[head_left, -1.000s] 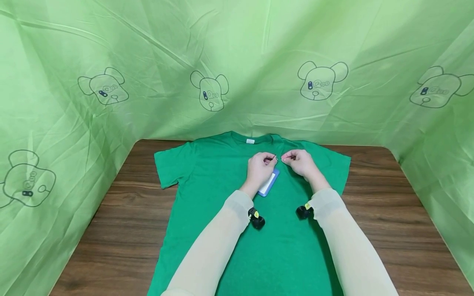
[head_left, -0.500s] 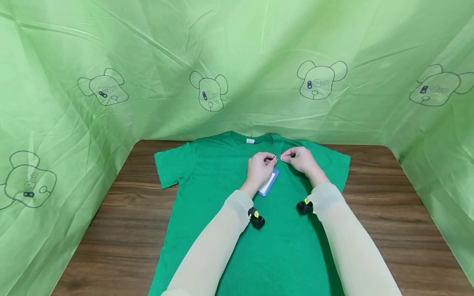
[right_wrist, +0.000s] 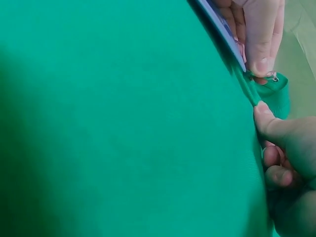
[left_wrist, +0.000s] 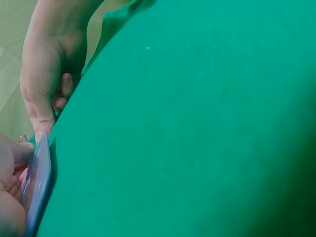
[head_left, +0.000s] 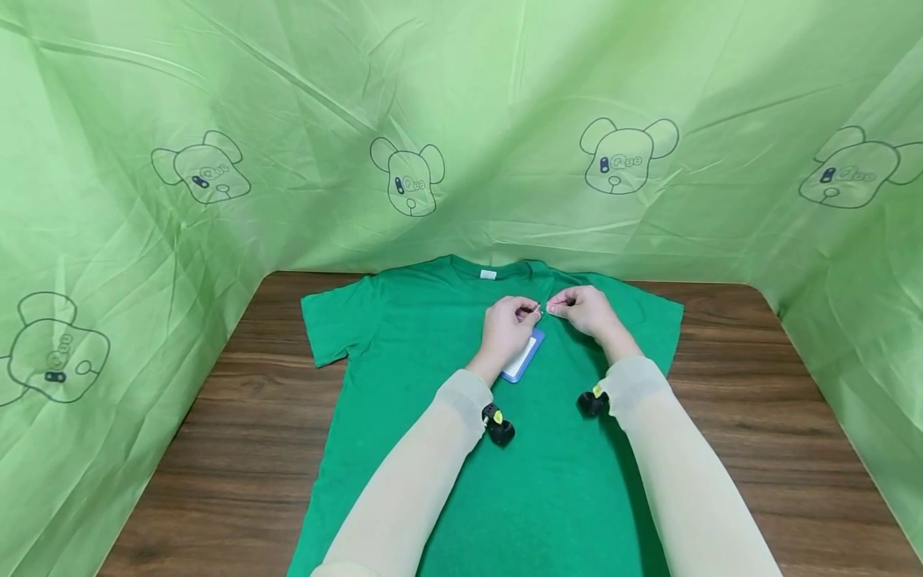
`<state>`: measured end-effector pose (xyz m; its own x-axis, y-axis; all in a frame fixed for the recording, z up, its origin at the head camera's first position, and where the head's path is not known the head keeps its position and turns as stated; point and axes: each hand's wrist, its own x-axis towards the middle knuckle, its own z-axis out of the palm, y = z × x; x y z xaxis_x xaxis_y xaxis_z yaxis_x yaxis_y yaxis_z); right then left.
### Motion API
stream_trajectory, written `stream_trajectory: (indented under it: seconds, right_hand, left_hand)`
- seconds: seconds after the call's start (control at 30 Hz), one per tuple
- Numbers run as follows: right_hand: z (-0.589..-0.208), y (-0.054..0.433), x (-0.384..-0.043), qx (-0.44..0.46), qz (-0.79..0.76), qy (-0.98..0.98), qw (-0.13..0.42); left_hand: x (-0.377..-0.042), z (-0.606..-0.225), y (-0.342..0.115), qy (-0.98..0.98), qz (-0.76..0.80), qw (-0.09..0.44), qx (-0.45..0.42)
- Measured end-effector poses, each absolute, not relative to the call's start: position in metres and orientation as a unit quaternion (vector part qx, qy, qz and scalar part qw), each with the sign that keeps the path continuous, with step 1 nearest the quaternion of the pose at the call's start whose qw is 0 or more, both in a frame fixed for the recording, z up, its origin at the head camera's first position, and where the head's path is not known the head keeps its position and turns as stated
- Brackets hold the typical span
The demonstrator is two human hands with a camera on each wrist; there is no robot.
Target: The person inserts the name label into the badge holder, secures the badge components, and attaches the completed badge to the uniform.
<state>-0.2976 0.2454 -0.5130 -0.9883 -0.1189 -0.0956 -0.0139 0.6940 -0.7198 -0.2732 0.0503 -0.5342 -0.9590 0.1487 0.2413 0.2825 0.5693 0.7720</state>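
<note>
A green T-shirt (head_left: 447, 449) lies spread out, its collar at the far side. On its chest is a name badge (head_left: 524, 357) with a blue frame and a white card. My left hand (head_left: 507, 324) pinches a small shiny metal fastener (right_wrist: 274, 77) at the badge's upper end, between thumb and fingertips. Just to the right, my right hand (head_left: 586, 312) pinches a fold of the shirt's fabric, raised beside the fastener in the right wrist view. The blue badge (left_wrist: 38, 190) appears edge-on next to the left fingers in the left wrist view.
Beneath the shirt is a dark wooden table (head_left: 252, 401), bare on both sides of it. Light green cloth (head_left: 490, 96) with printed bear heads hangs at the back and sides. A white label (head_left: 488, 274) shows inside the collar.
My right hand has shifted slightly up and toward the left hand, fingers still at the fabric. The left hand and the badge stay almost in place.
</note>
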Motion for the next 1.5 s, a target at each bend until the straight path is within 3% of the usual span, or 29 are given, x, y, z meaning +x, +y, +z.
stream_trajectory:
  seconds: [1.07, 1.5]
  right_hand:
    - [-0.5126, 0.2444, -0.3013, -0.084, -0.349, 0.932, 0.048]
    - [-0.5161, 0.2456, -0.2997, -0.065, -0.377, 0.922, 0.065]
  left_hand:
    - [-0.2714, -0.5289, 0.0538, -0.89, -0.426, 0.064, -0.151]
    - [-0.2677, -0.5317, 0.0545, -0.882, -0.45, 0.047, -0.135]
